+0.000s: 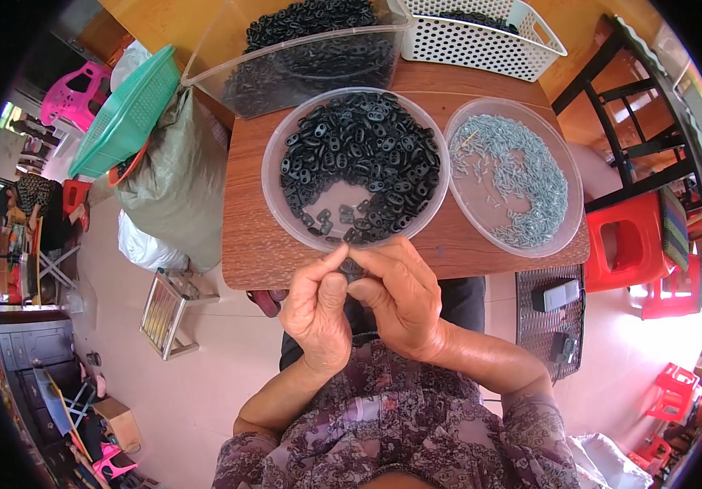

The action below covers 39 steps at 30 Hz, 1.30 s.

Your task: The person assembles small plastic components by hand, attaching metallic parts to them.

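Close together at the table's front edge, my left hand (316, 310) and my right hand (404, 297) are both closed in a pinch. Between their fingertips is a small dark plastic piece (352, 270), mostly covered by the fingers. Just beyond them stands a round clear tub (272, 183) holding many black oval plastic pieces (359, 147) with two holes each. To its right, a clear oval tub (572, 187) holds many small silvery screw-like pins (534, 187). A thin yellowish stick lies among the pins.
Both tubs rest on a brown wooden table (249, 244). Behind them stand a large clear bin (310, 49) and a white perforated basket (481, 49), both with black pieces inside. A sack (176, 179) and a green basket (127, 114) are left; a red stool (628, 244) is right.
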Available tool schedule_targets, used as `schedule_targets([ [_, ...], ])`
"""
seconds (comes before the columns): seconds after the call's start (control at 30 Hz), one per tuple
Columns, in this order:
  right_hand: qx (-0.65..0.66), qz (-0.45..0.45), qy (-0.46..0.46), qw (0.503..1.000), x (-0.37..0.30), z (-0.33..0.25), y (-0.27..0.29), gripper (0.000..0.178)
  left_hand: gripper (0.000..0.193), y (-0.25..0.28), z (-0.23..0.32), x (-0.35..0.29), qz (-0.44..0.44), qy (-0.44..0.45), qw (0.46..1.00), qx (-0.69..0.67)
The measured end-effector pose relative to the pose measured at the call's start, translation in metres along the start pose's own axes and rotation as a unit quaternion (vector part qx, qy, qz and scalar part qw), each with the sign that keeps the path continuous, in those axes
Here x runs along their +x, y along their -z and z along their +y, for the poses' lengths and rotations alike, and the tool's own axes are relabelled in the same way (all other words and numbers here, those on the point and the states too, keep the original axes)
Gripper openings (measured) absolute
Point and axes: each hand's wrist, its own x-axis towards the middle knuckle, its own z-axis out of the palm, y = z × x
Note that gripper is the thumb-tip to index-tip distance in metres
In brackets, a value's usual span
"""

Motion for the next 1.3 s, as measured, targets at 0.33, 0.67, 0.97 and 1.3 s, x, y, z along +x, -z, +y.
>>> schedule_targets([
  [0.33,-0.009,0.002,0.006,1.0,0.002,-0.004,-0.003,0.035,0.029,-0.004,0.003,-0.001,0.034,0.011,0.999,-0.039],
  [0.67,-0.012,-0.002,0.026,1.0,0.0,0.001,0.0,0.035,0.026,-0.003,-0.007,-0.004,0.021,-0.01,0.999,-0.028],
  [0.97,-0.007,0.009,0.01,1.0,0.002,-0.006,0.0,0.032,0.027,-0.005,-0.001,-0.004,0.002,-0.029,1.0,-0.009],
  [1.3,-0.034,0.021,-0.001,0.999,-0.008,-0.005,-0.004,0.026,0.026,-0.012,-0.003,-0.01,0.025,-0.035,0.999,0.017],
])
